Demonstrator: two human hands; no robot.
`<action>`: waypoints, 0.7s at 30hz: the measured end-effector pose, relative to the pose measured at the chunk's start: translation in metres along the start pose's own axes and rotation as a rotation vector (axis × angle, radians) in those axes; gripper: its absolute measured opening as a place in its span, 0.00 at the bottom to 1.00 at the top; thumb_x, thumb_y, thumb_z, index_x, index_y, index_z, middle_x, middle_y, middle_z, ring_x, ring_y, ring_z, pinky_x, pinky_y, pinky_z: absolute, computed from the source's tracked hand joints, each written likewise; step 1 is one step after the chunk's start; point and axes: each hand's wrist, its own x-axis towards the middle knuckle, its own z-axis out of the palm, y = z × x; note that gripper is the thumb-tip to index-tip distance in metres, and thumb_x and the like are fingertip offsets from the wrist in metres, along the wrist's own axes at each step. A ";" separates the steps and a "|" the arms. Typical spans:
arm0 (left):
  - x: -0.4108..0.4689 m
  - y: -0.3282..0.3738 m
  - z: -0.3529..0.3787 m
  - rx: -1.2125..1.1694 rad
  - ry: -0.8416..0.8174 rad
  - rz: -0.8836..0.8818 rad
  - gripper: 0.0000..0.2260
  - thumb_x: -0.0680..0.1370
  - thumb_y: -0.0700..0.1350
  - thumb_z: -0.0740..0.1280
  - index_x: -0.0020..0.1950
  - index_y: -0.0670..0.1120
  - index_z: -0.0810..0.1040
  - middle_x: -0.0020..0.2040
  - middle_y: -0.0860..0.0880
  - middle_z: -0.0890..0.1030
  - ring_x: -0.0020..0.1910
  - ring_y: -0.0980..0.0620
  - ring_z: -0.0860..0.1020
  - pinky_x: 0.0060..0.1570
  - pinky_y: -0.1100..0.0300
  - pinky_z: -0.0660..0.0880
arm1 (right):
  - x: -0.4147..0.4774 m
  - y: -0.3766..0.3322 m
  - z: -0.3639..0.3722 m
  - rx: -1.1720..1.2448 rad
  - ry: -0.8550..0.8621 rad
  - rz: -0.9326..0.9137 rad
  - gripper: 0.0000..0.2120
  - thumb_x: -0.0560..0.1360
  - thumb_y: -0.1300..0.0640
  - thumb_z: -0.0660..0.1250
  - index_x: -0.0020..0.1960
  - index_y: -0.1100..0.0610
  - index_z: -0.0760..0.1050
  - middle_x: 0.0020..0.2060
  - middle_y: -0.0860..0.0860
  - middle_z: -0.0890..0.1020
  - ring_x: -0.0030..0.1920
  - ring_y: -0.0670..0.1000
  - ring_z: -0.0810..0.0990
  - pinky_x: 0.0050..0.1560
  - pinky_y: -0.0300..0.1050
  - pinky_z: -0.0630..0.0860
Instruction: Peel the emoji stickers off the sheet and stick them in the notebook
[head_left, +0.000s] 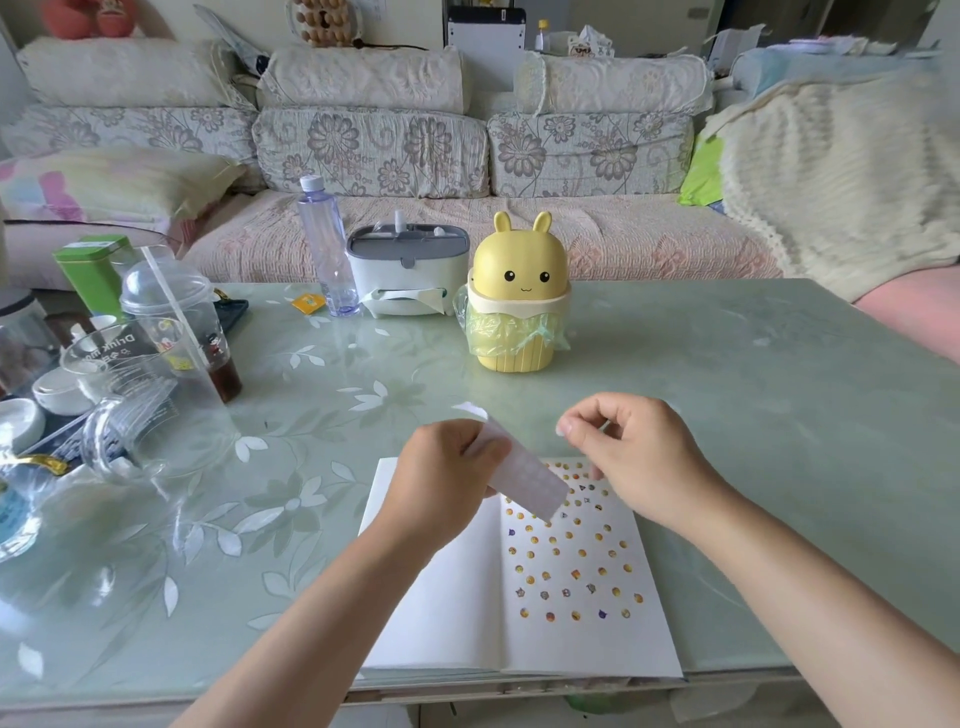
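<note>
An open white notebook (447, 613) lies at the table's near edge. Its right page carries several small emoji stickers (566, 566); the left page is blank. My left hand (441, 478) grips a white sticker sheet (524, 480) and holds it tilted above the notebook's top edge. My right hand (628, 452) hovers just to the right of the sheet with thumb and forefinger pinched together; whether a sticker sits between them is too small to tell.
A yellow rabbit-shaped bin (519, 296) with a green liner stands behind the notebook. A tissue box (408, 270) and a water bottle (327, 249) stand farther back. Plastic cups (176, 322), glassware and bowls crowd the left side. A sofa runs behind the glass table (753, 389).
</note>
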 end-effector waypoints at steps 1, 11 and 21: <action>0.001 -0.001 0.000 0.007 0.040 -0.014 0.10 0.78 0.41 0.66 0.43 0.36 0.80 0.42 0.37 0.83 0.42 0.43 0.85 0.50 0.43 0.82 | -0.004 0.008 -0.002 -0.105 0.036 -0.044 0.07 0.76 0.52 0.70 0.39 0.48 0.82 0.29 0.41 0.80 0.28 0.42 0.75 0.32 0.38 0.72; -0.001 0.009 0.012 -0.058 0.130 -0.050 0.14 0.70 0.51 0.64 0.41 0.40 0.81 0.41 0.39 0.83 0.40 0.42 0.84 0.51 0.36 0.81 | -0.037 0.082 0.016 -0.587 0.078 -0.574 0.08 0.71 0.58 0.67 0.33 0.52 0.76 0.30 0.47 0.74 0.25 0.49 0.70 0.23 0.39 0.64; -0.001 0.010 0.013 -0.067 0.126 -0.057 0.14 0.71 0.50 0.65 0.41 0.40 0.81 0.41 0.39 0.83 0.43 0.43 0.84 0.51 0.36 0.80 | -0.038 0.088 0.010 -0.607 -0.161 -0.484 0.07 0.70 0.53 0.70 0.34 0.48 0.77 0.32 0.42 0.71 0.32 0.44 0.71 0.27 0.37 0.68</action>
